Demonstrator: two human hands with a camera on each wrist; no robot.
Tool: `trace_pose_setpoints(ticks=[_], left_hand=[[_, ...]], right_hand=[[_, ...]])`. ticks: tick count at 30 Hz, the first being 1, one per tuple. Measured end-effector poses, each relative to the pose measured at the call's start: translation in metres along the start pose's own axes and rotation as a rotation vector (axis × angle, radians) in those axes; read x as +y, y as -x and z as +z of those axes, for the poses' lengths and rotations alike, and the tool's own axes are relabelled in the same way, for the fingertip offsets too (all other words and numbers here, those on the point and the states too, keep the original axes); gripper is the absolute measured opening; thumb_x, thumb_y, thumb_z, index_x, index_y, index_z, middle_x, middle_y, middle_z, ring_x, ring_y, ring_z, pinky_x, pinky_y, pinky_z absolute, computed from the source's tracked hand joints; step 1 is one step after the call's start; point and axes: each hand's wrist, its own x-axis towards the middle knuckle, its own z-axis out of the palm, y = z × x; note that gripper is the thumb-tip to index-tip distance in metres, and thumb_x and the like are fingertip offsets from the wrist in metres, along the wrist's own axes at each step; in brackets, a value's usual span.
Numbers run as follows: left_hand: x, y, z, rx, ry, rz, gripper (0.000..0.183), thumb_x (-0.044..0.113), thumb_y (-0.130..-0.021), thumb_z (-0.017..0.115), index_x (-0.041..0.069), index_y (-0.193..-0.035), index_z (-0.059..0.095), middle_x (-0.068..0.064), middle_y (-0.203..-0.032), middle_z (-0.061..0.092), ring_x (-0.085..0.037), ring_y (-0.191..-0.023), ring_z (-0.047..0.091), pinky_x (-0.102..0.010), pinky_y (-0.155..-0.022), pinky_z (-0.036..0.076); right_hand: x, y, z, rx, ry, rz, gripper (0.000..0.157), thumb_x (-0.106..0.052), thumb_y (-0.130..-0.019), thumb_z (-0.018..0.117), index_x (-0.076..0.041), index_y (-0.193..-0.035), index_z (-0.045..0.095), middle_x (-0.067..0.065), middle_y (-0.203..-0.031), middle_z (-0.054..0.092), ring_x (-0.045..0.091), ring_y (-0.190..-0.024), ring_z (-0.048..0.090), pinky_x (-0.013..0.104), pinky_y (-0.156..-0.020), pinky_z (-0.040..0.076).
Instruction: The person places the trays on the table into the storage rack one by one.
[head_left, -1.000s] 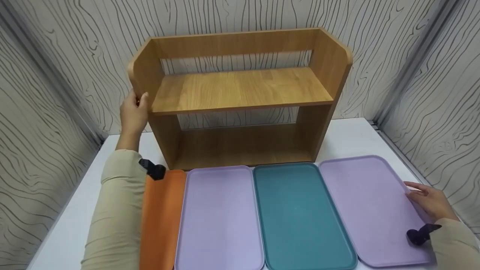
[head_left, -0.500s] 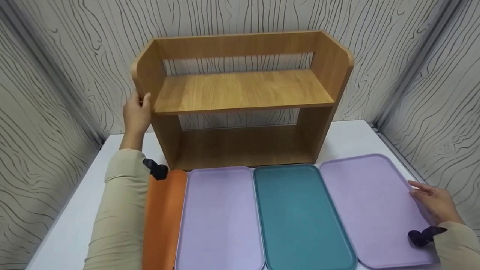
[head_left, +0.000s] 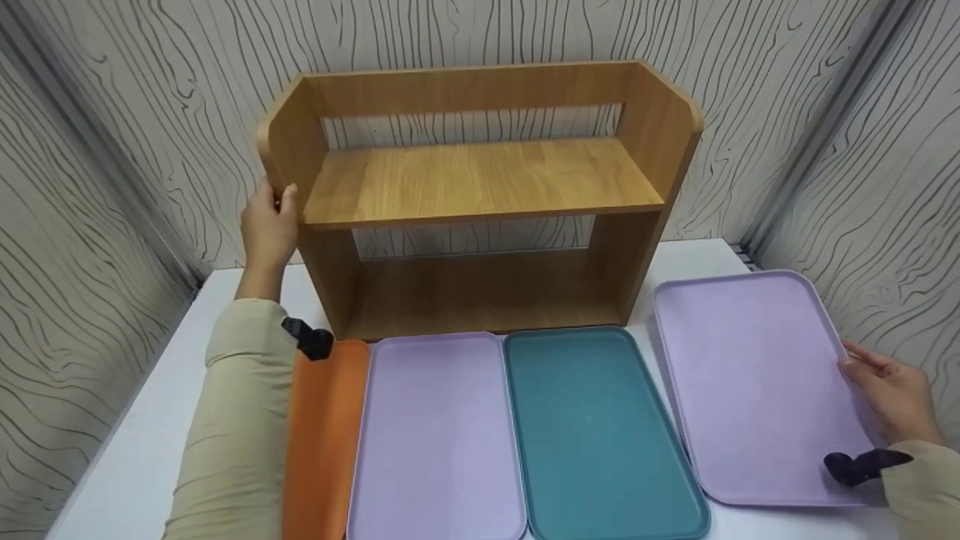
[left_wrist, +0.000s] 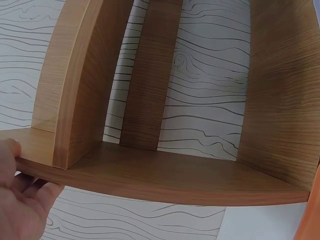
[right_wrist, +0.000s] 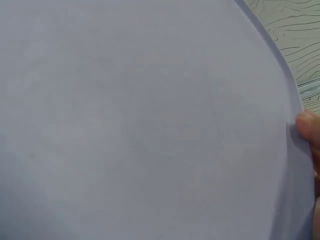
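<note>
My left hand (head_left: 268, 225) grips the left side panel of a two-tier wooden shelf (head_left: 480, 180), thumb on the inner face and fingers round the outside, as the left wrist view also shows. At the right, my right hand (head_left: 892, 390) pinches the right rim of a lilac tray (head_left: 757, 390), thumb on top. This tray is tilted, its far end raised off the table. In the right wrist view the tray (right_wrist: 150, 120) fills most of the picture, with the thumb (right_wrist: 307, 127) on its edge.
In front of the shelf lie an orange tray (head_left: 330, 435), partly behind the left sleeve, another lilac tray (head_left: 439, 435) and a teal tray (head_left: 600, 435), side by side on the white table (head_left: 142, 420). Patterned walls (head_left: 885, 225) stand behind and at both sides.
The right lilac tray has gone from lying next to the teal tray to tilted up, its far end raised and shifted right, moving with my right hand. The left hand stays on the shelf.
</note>
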Motion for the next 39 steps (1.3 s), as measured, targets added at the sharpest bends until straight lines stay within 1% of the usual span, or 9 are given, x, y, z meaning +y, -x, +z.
trace_pose_setpoints(ticks=[6,10,15,19,23,27,29,34,39], left_hand=[[0.0,0.001,0.0,-0.012,0.024,-0.01,0.044,0.03,-0.101,0.038,0.005,-0.136,0.044,-0.016,-0.134,0.051,-0.029,-0.12,0.051,-0.041,-0.099,0.041],[-0.001,0.001,0.001,-0.008,0.033,-0.01,0.043,0.03,-0.101,0.039,0.005,-0.136,0.044,-0.016,-0.135,0.051,-0.028,-0.121,0.05,-0.041,-0.1,0.041],[-0.001,0.0,0.0,-0.003,0.03,-0.007,0.043,0.029,-0.101,0.038,0.004,-0.136,0.044,-0.016,-0.135,0.051,-0.028,-0.121,0.05,-0.04,-0.1,0.04],[0.0,-0.001,0.0,-0.003,0.024,0.001,0.044,0.029,-0.101,0.038,0.005,-0.137,0.043,-0.016,-0.135,0.051,-0.028,-0.122,0.05,-0.04,-0.101,0.04],[0.0,-0.001,0.001,-0.004,0.02,0.001,0.044,0.029,-0.101,0.038,0.004,-0.137,0.044,-0.016,-0.134,0.051,-0.027,-0.121,0.051,-0.04,-0.1,0.041],[-0.002,-0.001,0.001,0.015,-0.011,0.02,0.042,0.029,-0.101,0.038,0.002,-0.133,0.047,-0.018,-0.13,0.054,-0.029,-0.117,0.053,-0.041,-0.097,0.042],[-0.002,-0.001,0.001,0.019,-0.022,0.029,0.042,0.029,-0.101,0.038,0.001,-0.132,0.047,-0.019,-0.128,0.055,-0.031,-0.116,0.054,-0.042,-0.096,0.043],[-0.002,-0.001,0.001,0.025,-0.02,0.036,0.042,0.028,-0.101,0.039,0.0,-0.131,0.048,-0.02,-0.127,0.056,-0.031,-0.114,0.054,-0.042,-0.094,0.043],[-0.002,-0.001,0.0,0.021,-0.006,0.023,0.042,0.029,-0.101,0.039,0.002,-0.132,0.047,-0.019,-0.129,0.055,-0.029,-0.117,0.053,-0.041,-0.097,0.043]], right_hand=[[-0.013,0.002,0.001,0.123,-0.083,0.027,0.031,-0.017,-0.09,0.064,-0.028,-0.119,0.063,-0.035,-0.074,0.058,-0.012,-0.065,0.056,0.011,-0.052,0.046],[-0.022,0.003,0.001,0.199,-0.235,0.063,0.033,-0.013,-0.088,0.065,-0.025,-0.12,0.064,-0.03,-0.074,0.062,-0.012,-0.065,0.058,0.01,-0.052,0.046],[-0.034,0.008,0.004,0.217,-0.477,0.07,0.035,-0.01,-0.085,0.068,-0.022,-0.118,0.066,-0.021,-0.076,0.067,-0.004,-0.064,0.062,0.014,-0.049,0.048],[-0.045,0.016,0.009,0.216,-0.549,0.044,0.038,-0.011,-0.083,0.071,-0.019,-0.12,0.065,-0.018,-0.081,0.068,-0.003,-0.066,0.064,0.015,-0.05,0.049],[-0.057,0.024,0.016,0.225,-0.689,0.01,0.038,-0.004,-0.081,0.071,-0.014,-0.117,0.067,-0.011,-0.084,0.071,0.001,-0.071,0.066,0.016,-0.055,0.051],[-0.069,0.03,0.027,0.21,-0.901,-0.049,0.034,0.009,-0.08,0.067,-0.004,-0.111,0.068,0.003,-0.086,0.073,0.01,-0.074,0.069,0.021,-0.061,0.053],[-0.075,0.035,0.032,0.185,-0.972,-0.074,0.032,0.013,-0.081,0.064,0.0,-0.11,0.068,0.008,-0.087,0.073,0.014,-0.075,0.069,0.023,-0.062,0.054],[-0.092,0.046,0.047,0.093,-1.066,-0.122,0.03,0.017,-0.083,0.057,0.004,-0.108,0.067,0.013,-0.091,0.072,0.018,-0.08,0.069,0.024,-0.065,0.054],[-0.114,0.058,0.069,0.017,-1.105,-0.196,0.031,0.02,-0.085,0.051,0.006,-0.109,0.065,0.015,-0.094,0.071,0.019,-0.081,0.069,0.024,-0.066,0.054]])
